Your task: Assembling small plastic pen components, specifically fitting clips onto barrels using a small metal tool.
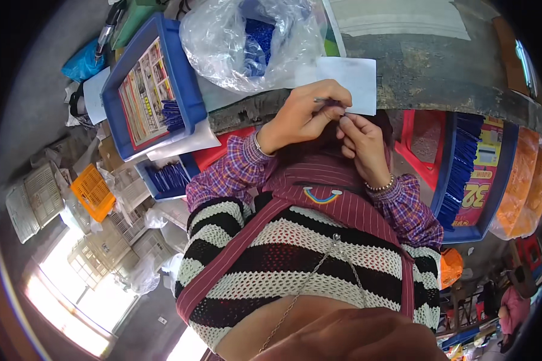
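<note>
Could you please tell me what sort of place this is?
Probably a workshop, judging by the worn workbench, the blue plastic tray holding slim blue pieces, and the orange perforated basket.

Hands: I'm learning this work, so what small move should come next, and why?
I'd perhaps draw the right hand slightly back from the left hand to check: they crowd together beside the white paper, mostly hiding whatever they pinch.

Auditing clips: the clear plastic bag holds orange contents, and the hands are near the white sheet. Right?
No: the head view shows blue contents in the clear plastic bag, not orange. The left hand and right hand are near the white sheet.
</note>
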Action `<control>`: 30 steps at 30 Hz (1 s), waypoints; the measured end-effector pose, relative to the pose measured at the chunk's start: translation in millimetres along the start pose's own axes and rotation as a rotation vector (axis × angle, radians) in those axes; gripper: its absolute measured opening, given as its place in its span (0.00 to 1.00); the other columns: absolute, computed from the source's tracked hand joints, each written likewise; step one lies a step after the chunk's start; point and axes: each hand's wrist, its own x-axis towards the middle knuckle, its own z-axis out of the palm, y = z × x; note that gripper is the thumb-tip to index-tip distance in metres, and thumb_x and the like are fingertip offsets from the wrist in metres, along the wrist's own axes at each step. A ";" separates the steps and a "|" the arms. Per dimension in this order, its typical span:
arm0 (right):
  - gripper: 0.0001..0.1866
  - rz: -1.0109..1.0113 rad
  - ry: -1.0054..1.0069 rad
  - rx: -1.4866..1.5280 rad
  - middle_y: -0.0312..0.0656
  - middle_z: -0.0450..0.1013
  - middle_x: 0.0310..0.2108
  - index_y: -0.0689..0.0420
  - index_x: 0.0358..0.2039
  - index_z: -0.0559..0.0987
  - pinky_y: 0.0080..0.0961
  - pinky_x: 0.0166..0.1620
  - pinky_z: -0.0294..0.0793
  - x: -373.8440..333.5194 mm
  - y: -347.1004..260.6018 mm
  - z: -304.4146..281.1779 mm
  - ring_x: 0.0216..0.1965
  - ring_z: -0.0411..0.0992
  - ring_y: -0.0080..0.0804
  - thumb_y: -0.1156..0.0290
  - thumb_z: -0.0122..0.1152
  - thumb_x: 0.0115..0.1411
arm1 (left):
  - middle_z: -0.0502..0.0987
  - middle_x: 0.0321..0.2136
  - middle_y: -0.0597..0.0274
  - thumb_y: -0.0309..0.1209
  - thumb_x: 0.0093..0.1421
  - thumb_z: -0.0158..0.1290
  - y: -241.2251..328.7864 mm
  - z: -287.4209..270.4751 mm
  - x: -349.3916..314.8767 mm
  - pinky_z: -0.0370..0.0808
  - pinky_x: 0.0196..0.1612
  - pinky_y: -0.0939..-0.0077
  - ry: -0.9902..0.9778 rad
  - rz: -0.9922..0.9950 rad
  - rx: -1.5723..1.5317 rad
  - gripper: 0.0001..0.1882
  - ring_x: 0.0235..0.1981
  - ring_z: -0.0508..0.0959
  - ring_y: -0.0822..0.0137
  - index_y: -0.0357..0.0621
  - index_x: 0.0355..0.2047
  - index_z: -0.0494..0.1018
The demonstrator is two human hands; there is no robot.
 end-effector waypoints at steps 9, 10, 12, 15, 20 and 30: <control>0.12 0.069 -0.054 0.045 0.31 0.67 0.23 0.64 0.41 0.75 0.11 0.18 0.54 3.5 -7.0 -4.3 0.15 0.53 0.10 0.70 0.51 0.63 | 0.75 0.28 0.62 0.24 0.60 0.51 2.9 -7.0 -10.1 0.71 0.35 0.82 0.225 0.013 -0.197 0.05 0.30 0.75 0.74 0.35 0.36 0.71; 0.12 0.076 -0.061 0.069 0.31 0.67 0.22 0.64 0.41 0.75 0.11 0.18 0.54 2.8 -7.8 -4.3 0.15 0.52 0.10 0.69 0.51 0.64 | 0.75 0.27 0.63 0.24 0.60 0.51 4.3 -7.5 -11.6 0.70 0.34 0.82 0.237 -0.012 -0.218 0.06 0.29 0.74 0.75 0.35 0.36 0.71; 0.12 0.084 -0.068 0.090 0.31 0.66 0.22 0.65 0.41 0.75 0.11 0.18 0.53 1.2 -9.1 -5.1 0.15 0.52 0.11 0.69 0.50 0.64 | 0.74 0.27 0.65 0.24 0.59 0.51 7.9 -9.1 -15.2 0.68 0.32 0.84 0.249 -0.074 -0.246 0.06 0.27 0.72 0.77 0.35 0.36 0.71; 0.13 0.101 -0.109 0.117 0.31 0.65 0.22 0.65 0.43 0.73 0.11 0.18 0.52 -2.8 -11.7 -9.1 0.16 0.52 0.11 0.69 0.47 0.65 | 0.72 0.25 0.66 0.23 0.60 0.50 9.1 -12.1 -14.7 0.66 0.29 0.86 0.247 -0.182 -0.259 0.06 0.25 0.69 0.79 0.35 0.37 0.70; 0.16 0.192 -0.333 0.277 0.31 0.60 0.19 0.66 0.46 0.69 0.10 0.17 0.52 -10.5 -17.9 -15.8 0.15 0.51 0.12 0.67 0.44 0.66 | 0.71 0.23 0.68 0.23 0.60 0.50 10.1 -10.2 -9.4 0.62 0.23 0.89 0.253 -0.306 -0.166 0.06 0.20 0.67 0.82 0.37 0.38 0.70; 0.15 0.266 -0.419 0.344 0.32 0.60 0.19 0.67 0.45 0.69 0.09 0.16 0.52 -14.0 -18.4 -14.8 0.14 0.51 0.12 0.68 0.43 0.66 | 0.76 0.27 0.67 0.24 0.58 0.52 12.6 -6.1 -3.5 0.61 0.20 0.90 0.167 -0.361 -0.180 0.09 0.19 0.66 0.84 0.37 0.39 0.73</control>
